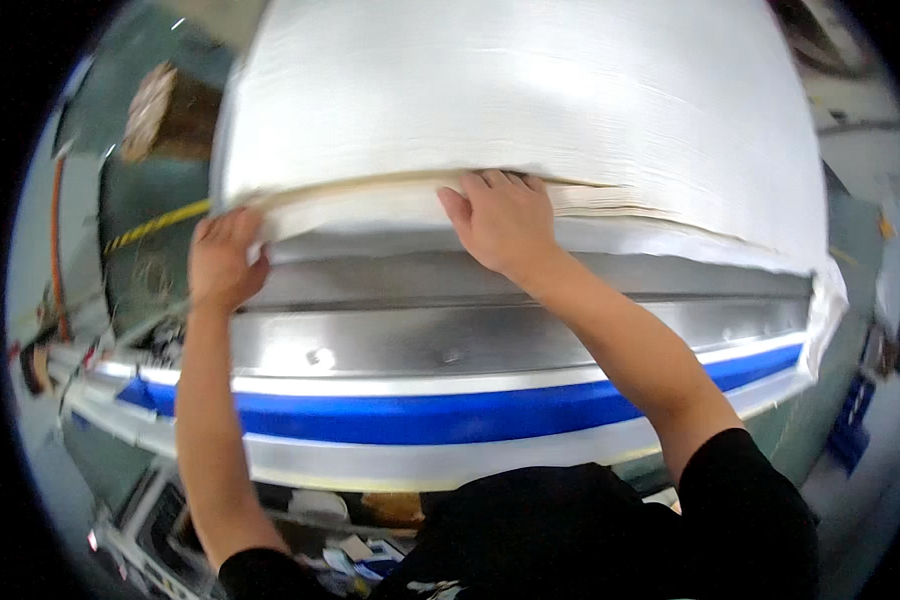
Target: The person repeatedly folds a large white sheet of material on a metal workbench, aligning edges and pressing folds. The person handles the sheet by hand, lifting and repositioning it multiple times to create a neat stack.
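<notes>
A thick stack of white cloth (pixel 530 80) in many thin layers covers the far part of a metal table. Its near edge is lifted along a long strip, with a dark gap behind it and layer edges showing to the right. Over this strip, near the middle, my right hand (pixel 505 220) has its fingers hooked into the gap, the thumb pointing left. My left hand (pixel 228 258) grips the strip's left corner, slightly blurred. Its fingertips are partly hidden against the cloth.
A bare steel table surface (pixel 400 340) lies in front of the cloth, bordered by a blue strip (pixel 440 415) and a white front rail (pixel 370 460). A brown roll-like bundle (pixel 175 112) stands at the far left near yellow-black floor tape (pixel 158 226). Cloth hangs over the right corner.
</notes>
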Available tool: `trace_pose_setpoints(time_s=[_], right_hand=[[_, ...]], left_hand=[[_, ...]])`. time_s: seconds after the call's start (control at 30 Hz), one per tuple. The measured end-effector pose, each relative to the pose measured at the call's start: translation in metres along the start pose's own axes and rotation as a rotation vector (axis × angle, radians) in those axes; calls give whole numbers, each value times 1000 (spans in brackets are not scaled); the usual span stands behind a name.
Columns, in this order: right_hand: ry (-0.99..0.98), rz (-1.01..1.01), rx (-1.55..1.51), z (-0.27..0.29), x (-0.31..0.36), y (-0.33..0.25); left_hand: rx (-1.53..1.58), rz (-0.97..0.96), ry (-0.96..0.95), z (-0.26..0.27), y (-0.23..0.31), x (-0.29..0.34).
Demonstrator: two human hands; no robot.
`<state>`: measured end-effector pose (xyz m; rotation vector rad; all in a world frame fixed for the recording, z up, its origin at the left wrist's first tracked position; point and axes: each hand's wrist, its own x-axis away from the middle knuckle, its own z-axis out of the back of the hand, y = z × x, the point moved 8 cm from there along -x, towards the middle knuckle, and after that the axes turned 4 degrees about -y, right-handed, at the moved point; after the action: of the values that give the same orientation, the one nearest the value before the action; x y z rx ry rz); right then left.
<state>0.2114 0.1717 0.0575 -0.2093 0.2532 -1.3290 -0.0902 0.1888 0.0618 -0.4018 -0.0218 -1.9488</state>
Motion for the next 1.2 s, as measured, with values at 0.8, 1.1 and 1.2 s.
trace_pose_setpoints(time_s=[0.8, 1.1, 1.2], right_hand=[[-399, -881, 527, 226, 318, 716], [-621, -718, 588, 223, 340, 790], [-615, -795, 704, 226, 360, 789]], left_hand=[[-275, 274, -431, -73, -50, -61], [-470, 323, -428, -78, -98, -18], [-315, 425, -471, -75, -80, -37]])
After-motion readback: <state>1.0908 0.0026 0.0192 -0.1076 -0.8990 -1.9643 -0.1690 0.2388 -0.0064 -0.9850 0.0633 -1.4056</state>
